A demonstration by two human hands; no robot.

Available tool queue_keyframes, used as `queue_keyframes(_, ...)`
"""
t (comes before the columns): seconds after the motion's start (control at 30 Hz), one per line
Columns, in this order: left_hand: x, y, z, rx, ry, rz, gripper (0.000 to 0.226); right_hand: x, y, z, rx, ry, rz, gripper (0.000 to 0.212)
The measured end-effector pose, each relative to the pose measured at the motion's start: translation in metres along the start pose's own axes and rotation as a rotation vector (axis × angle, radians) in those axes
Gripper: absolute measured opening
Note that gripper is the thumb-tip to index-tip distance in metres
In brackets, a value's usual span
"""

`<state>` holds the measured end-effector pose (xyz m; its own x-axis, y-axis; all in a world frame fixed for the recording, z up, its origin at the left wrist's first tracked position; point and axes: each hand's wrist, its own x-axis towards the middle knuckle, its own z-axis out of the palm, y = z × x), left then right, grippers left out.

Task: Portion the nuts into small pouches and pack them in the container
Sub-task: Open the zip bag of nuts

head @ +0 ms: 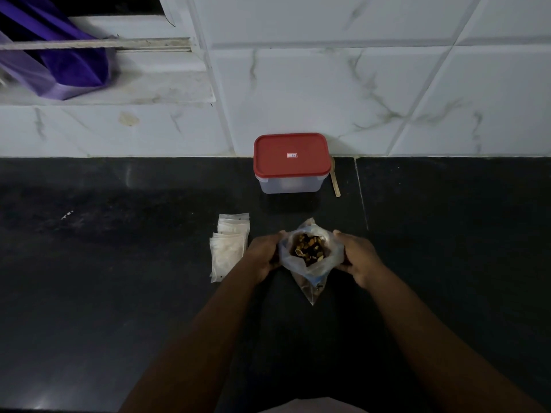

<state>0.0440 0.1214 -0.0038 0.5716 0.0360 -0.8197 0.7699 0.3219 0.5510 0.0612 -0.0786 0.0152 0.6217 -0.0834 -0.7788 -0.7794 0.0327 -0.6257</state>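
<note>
Plastic nut bag (311, 278), seemingly gripped by both hands (264, 252) (356, 257)

Pouches (229, 245) left of bag (310, 263) — container (291, 163) behind

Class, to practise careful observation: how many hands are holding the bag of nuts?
2: the left hand grips the bag on its left, the right hand on its right; none hidden.
</note>
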Motion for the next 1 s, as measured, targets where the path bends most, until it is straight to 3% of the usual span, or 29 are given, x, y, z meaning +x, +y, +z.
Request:
queue_keyframes(0.17,-0.008,-0.009,-0.012,0.208,0.014,0.085,0.031,-0.011,0.010,-0.016,-0.227,0.040,-0.031,0.039)
queue_keyframes(0.33,-0.015,-0.016,-0.014,0.305,0.024,-0.045,0.040,-0.025,0.012,-0.022,-0.165,-0.030,0.105,0.043)
queue_keyframes(0.47,-0.022,-0.015,-0.015,0.187,-0.050,-0.096,0.035,-0.027,0.009,-0.022,0.023,-0.155,0.163,0.033)
queue_keyframes(0.7,-0.033,-0.023,-0.020,-0.289,-0.308,-0.243,0.036,-0.025,0.019,-0.022,0.449,-0.218,0.338,0.028)
queue_keyframes(0.83,-0.030,-0.034,-0.019,-0.488,-0.298,-0.263,0.043,-0.025,0.022,-0.022,0.675,-0.146,0.392,0.030)
queue_keyframes(1.0,-0.032,-0.041,-0.010,-0.502,-0.257,-0.254,0.041,-0.021,0.025,-0.017,0.718,-0.104,0.395,0.036)
